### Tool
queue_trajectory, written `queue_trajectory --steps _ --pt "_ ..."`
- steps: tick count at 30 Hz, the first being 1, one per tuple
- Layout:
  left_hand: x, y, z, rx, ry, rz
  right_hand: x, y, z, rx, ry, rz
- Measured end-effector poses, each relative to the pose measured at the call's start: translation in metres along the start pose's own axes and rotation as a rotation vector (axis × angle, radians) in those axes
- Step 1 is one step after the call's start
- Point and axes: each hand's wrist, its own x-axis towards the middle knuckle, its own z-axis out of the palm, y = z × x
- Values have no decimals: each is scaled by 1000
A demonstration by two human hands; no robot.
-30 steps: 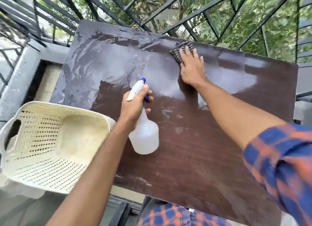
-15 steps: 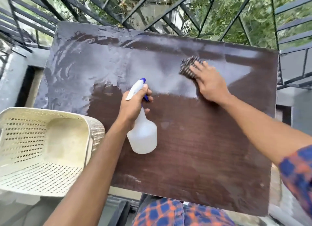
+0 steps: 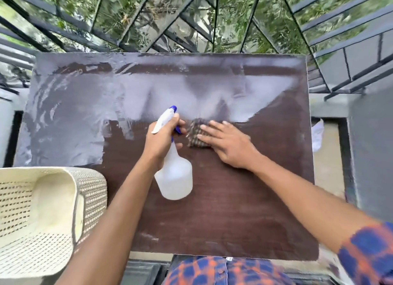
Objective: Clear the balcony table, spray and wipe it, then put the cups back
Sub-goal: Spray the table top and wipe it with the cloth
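Observation:
The dark brown table [image 3: 234, 210] fills the view, its far half and left side shining wet. My left hand [image 3: 162, 140] is shut on the neck of a white spray bottle [image 3: 174, 178] with a blue nozzle, held over the table's middle. Just to its right, my right hand [image 3: 227, 144] lies flat with fingers spread, pressing a dark checked cloth [image 3: 194, 133] onto the tabletop. Most of the cloth is hidden under my fingers. No cups are in view.
A cream perforated plastic basket [image 3: 42, 210] sits at the table's near left corner. Black metal railing [image 3: 191, 25] runs along the far edge, with foliage beyond. Something white [image 3: 318, 135] lies on the floor past the table's right edge.
My right hand has dragged the cloth from the far right of the table back toward the middle, close to the bottle. The left hand has kept its hold on the bottle. The view has shifted.

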Motion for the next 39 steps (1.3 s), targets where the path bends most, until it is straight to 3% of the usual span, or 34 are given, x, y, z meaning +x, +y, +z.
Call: queue_trajectory --steps 2,6,9,11,16,18,20,24,26,28,32,34,36,39 --pt "-1 2 8 26 -28 -15 -23 49 -13 -43 100 228" --pt "-4 7 25 66 -59 4 -14 134 -49 -38 235 912" --pt "-3 12 36 84 -52 15 42 141 -58 8 291 1127" --pt "-2 15 43 92 -50 19 82 123 -54 48 270 1057" --pt "5 20 56 110 -39 43 109 57 -23 -24 -4 349" --pt "9 22 61 110 -42 46 86 72 -16 -53 11 239" --pt "12 23 63 94 -45 41 65 105 -21 -54 123 376" --pt "14 26 65 67 -58 34 60 177 -57 16 266 990" --pt "15 26 63 62 -48 38 85 182 -64 52 279 1119" --pt "16 27 63 64 -42 39 113 163 -62 54 256 1073" --pt "17 26 67 87 -39 39 144 103 -40 28 26 479" --pt "18 25 70 100 -46 40 130 101 -34 -1 -62 307" --pt "18 25 75 101 -58 41 102 123 -39 -15 -21 391" --pt "16 25 81 97 -74 53 47 176 -60 4 139 760"
